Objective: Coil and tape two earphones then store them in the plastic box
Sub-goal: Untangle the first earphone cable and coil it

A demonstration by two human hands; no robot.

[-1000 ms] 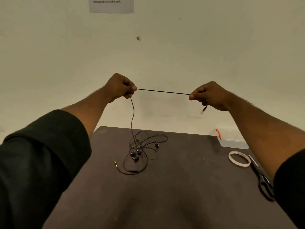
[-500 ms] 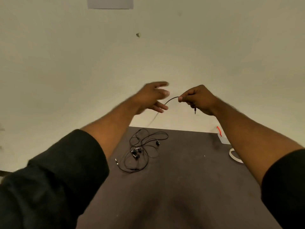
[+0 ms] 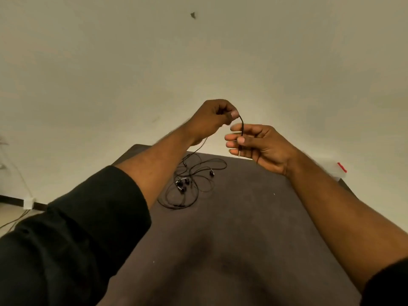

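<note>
Plain test rm – bare beige wall, dark desk, floor cables.

No readable text, labels, brands or numbers on anything in view.

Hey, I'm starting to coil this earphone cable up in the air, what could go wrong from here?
The cable trails from your left hand into the tangled pile; pulling may drag or knot it. Your right hand pinches only the plug end, so the first loop could slip.
</note>
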